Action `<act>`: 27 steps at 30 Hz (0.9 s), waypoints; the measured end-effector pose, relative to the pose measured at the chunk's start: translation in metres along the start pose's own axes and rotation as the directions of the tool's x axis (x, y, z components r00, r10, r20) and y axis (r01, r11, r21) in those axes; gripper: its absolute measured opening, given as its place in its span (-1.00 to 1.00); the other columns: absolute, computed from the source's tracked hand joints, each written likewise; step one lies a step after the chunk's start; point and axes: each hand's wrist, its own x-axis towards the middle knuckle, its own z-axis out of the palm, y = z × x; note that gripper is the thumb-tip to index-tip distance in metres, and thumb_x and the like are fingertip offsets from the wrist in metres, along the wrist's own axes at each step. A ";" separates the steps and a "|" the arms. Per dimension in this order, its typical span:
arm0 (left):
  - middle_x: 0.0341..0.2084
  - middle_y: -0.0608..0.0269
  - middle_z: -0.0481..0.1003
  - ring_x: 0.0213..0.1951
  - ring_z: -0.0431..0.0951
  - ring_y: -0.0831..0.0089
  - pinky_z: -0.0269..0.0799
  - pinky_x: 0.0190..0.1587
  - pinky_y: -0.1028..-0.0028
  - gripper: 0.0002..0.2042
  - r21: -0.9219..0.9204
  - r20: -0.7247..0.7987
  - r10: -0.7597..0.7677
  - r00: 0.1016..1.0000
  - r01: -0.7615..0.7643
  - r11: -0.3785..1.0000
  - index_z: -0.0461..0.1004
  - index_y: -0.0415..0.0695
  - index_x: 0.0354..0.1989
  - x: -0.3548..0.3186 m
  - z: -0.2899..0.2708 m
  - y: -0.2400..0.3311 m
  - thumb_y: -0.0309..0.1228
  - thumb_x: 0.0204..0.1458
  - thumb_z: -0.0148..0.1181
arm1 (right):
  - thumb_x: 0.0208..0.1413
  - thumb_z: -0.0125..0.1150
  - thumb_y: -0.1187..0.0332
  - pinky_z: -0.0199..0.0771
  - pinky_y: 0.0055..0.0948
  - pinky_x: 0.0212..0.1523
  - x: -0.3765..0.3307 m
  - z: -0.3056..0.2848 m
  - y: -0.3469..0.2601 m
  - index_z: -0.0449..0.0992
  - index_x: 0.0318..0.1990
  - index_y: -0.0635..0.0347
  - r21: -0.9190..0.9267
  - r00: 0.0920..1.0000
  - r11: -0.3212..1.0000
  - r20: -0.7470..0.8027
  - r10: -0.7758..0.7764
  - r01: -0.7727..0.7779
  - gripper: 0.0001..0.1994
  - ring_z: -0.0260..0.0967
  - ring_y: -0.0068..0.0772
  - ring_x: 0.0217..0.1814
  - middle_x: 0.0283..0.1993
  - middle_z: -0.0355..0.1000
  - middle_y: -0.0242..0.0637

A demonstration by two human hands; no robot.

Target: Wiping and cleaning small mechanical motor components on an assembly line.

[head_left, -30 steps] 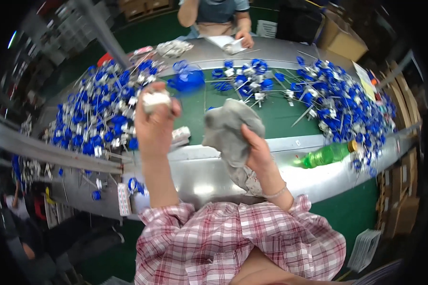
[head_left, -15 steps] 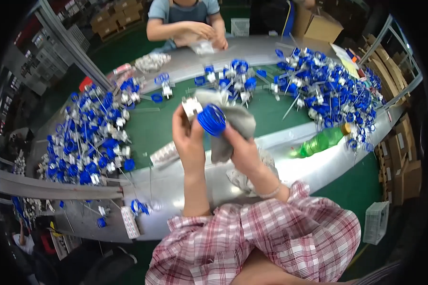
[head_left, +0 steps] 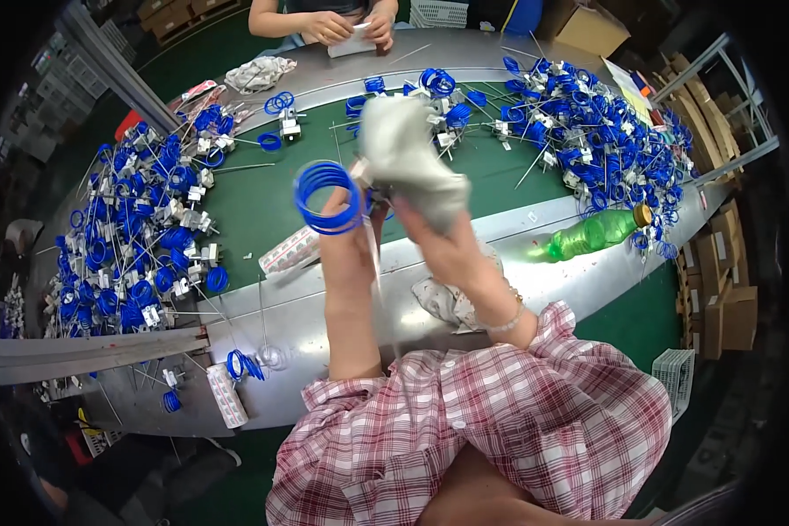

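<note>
Left hand (head_left: 346, 219) is up over the green table mat (head_left: 263, 206), fingers pinched on a coil of blue plastic tubing (head_left: 326, 197). Right hand (head_left: 430, 223) clutches a crumpled grey cloth (head_left: 408, 158), pressed just beside the coil.
</note>
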 end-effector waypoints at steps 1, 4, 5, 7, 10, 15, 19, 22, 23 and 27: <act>-0.20 0.13 0.38 -0.14 0.38 0.44 0.27 -0.09 0.43 -0.65 -0.002 -0.031 0.010 0.999 -0.010 1.000 0.23 -0.27 -0.01 0.000 0.003 -0.003 -0.37 0.03 -0.09 | -0.03 0.06 0.50 0.19 -0.49 -0.01 0.000 0.000 0.000 0.30 -0.07 0.37 -0.160 0.985 0.979 0.131 -0.109 0.129 -0.68 0.26 -0.40 -0.04 -0.06 0.32 -0.16; -0.26 0.21 0.40 -0.19 0.40 0.50 0.31 -0.14 0.46 -0.68 0.087 -0.041 0.111 0.993 -0.107 0.990 0.26 -0.27 -0.06 0.005 0.004 -0.001 -0.40 0.02 -0.10 | -0.09 0.07 0.55 0.17 -0.43 0.00 -0.016 0.008 -0.004 0.29 -0.06 0.39 -0.198 0.985 0.973 0.145 -0.094 0.122 -0.63 0.27 -0.27 -0.03 -0.09 0.33 -0.09; -0.26 0.21 0.40 -0.20 0.40 0.49 0.31 -0.14 0.47 -0.69 0.136 -0.003 0.105 0.994 -0.104 0.985 0.27 -0.27 -0.07 0.006 -0.002 0.002 -0.40 0.01 -0.10 | -0.09 0.07 0.54 0.16 -0.44 0.01 -0.020 0.013 -0.005 0.28 -0.05 0.39 -0.169 0.988 0.985 0.154 -0.020 0.046 -0.63 0.27 -0.26 -0.02 -0.10 0.33 -0.08; -0.20 0.19 0.38 -0.17 0.40 0.46 0.29 -0.10 0.46 -0.70 0.133 0.033 0.074 0.997 -0.078 0.988 0.28 -0.26 -0.09 0.005 -0.009 0.006 -0.41 0.01 -0.12 | -0.05 0.04 0.54 0.21 -0.45 -0.05 -0.019 0.018 -0.010 0.30 -0.07 0.37 -0.247 0.970 0.946 0.177 -0.167 0.209 -0.67 0.30 -0.29 -0.08 -0.14 0.36 -0.09; -0.12 0.17 0.35 -0.08 0.37 0.39 0.25 -0.02 0.46 -0.67 0.034 -0.003 0.104 0.995 -0.104 0.994 0.25 -0.25 -0.06 -0.004 0.007 0.002 -0.40 0.00 -0.11 | -0.01 0.01 0.52 0.30 -0.45 -0.18 -0.006 0.015 -0.012 0.31 -0.10 0.34 -0.043 0.971 0.987 0.179 0.158 -0.153 -0.73 0.34 -0.35 -0.23 -0.23 0.39 -0.13; -0.11 0.18 0.34 -0.07 0.36 0.39 0.24 -0.02 0.46 -0.67 -0.023 -0.055 0.062 0.997 -0.064 0.998 0.23 -0.22 -0.01 0.001 0.010 -0.008 -0.37 0.05 -0.13 | -0.01 0.00 0.52 0.25 -0.46 -0.11 0.000 0.013 -0.008 0.33 -0.11 0.36 -0.169 0.993 0.981 0.073 -0.089 0.100 -0.73 0.32 -0.27 -0.14 -0.16 0.36 -0.09; -0.09 0.16 0.33 -0.05 0.35 0.35 0.25 0.01 0.39 -0.66 0.032 0.026 0.087 0.996 -0.088 0.996 0.23 -0.22 -0.01 0.015 0.003 -0.014 -0.38 0.04 -0.12 | -0.02 -0.01 0.52 0.22 -0.43 -0.05 0.004 0.005 -0.004 0.36 -0.11 0.33 -0.348 0.976 0.916 0.152 -0.153 0.197 -0.73 0.30 -0.26 -0.06 -0.10 0.35 -0.09; -0.09 0.23 0.32 -0.03 0.30 0.40 0.20 0.03 0.39 -0.65 0.035 -0.072 0.110 0.991 -0.108 0.994 0.23 -0.15 -0.01 0.000 -0.005 0.007 -0.31 0.03 -0.03 | 0.01 -0.04 0.51 0.22 -0.43 -0.05 0.016 0.034 -0.014 0.35 -0.11 0.36 -0.234 0.989 0.967 0.130 -0.075 0.104 -0.74 0.29 -0.26 -0.04 -0.09 0.34 -0.10; -0.14 0.27 0.32 -0.07 0.29 0.45 0.19 0.00 0.41 -0.70 0.015 -0.219 0.034 0.975 -0.031 0.999 0.25 -0.12 -0.05 0.002 -0.009 0.002 -0.33 0.04 -0.02 | 0.02 -0.06 0.52 0.22 -0.44 -0.05 0.015 0.033 -0.012 0.35 -0.11 0.37 -0.269 0.992 0.961 0.122 -0.039 0.070 -0.74 0.28 -0.23 -0.03 -0.09 0.34 -0.09; -0.17 0.25 0.36 -0.16 0.35 0.48 0.27 -0.11 0.47 -0.72 -0.151 -0.085 0.023 0.996 -0.035 0.988 0.29 -0.19 -0.07 0.016 -0.023 -0.007 -0.36 0.05 -0.08 | 0.01 -0.08 0.49 0.02 -0.40 0.12 -0.009 0.037 -0.002 0.29 -0.04 0.40 -0.323 0.978 0.940 0.205 -0.043 0.109 -0.68 0.12 -0.12 0.13 0.03 0.23 0.02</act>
